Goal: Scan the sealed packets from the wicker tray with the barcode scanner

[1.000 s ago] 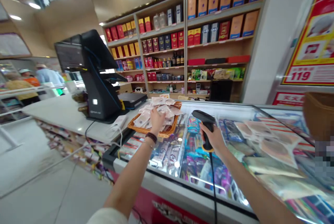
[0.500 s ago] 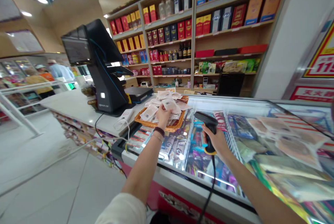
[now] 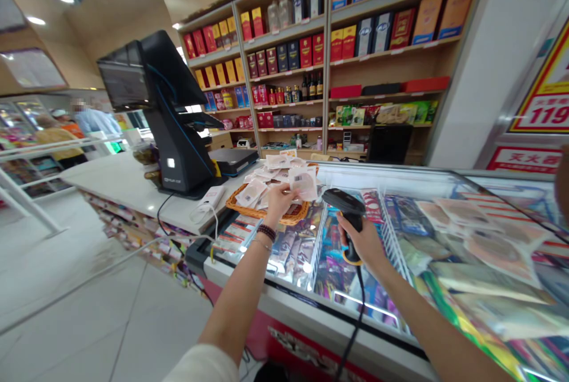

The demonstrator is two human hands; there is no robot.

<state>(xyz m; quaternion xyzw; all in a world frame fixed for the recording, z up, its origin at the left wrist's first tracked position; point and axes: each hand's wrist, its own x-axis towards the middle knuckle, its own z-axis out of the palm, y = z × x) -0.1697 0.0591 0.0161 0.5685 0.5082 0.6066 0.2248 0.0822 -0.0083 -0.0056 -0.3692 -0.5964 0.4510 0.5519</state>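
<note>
Has a scanner (image 3: 341, 198) raised near right, one packet (image 3: 304, 182) lifted farther left, and more packets (image 3: 253, 191) in the wicker basket (image 3: 249, 211) beside it; cannot tell of any already done. Wraps the right hand (image 3: 365, 241) around the scanner's handle; pinches the lifted packet's edge in the left hand (image 3: 280, 199).

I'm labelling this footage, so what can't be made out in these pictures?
All in the head view:
- Print on the packet in the left hand: too small, blurred.
- Basket floor: mostly hidden by piled packets.
- Scanner front: turned away.
- Poster: cut off by the right edge.
</note>
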